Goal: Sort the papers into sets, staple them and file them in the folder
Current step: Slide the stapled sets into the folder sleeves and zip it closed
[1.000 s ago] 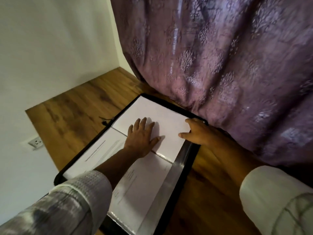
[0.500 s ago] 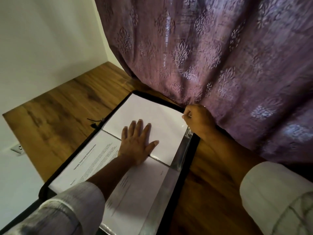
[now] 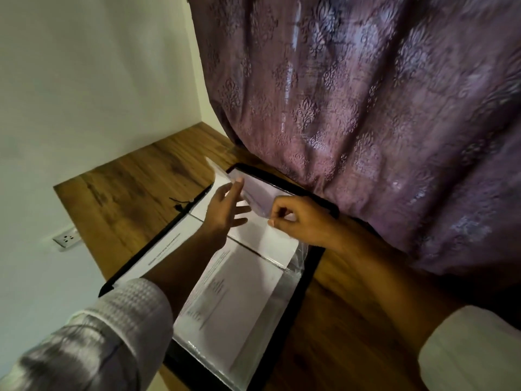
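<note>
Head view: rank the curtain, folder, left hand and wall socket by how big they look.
1. curtain, largest
2. folder
3. left hand
4. wall socket, smallest
None look alike.

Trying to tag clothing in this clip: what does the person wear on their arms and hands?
The left sleeve is whitish, with a waffle-textured cuff and grey shading further up. The right sleeve is smooth white with faint grey curved lines. The left hand and right hand are bare: no gloves, rings or watch visible.
</note>
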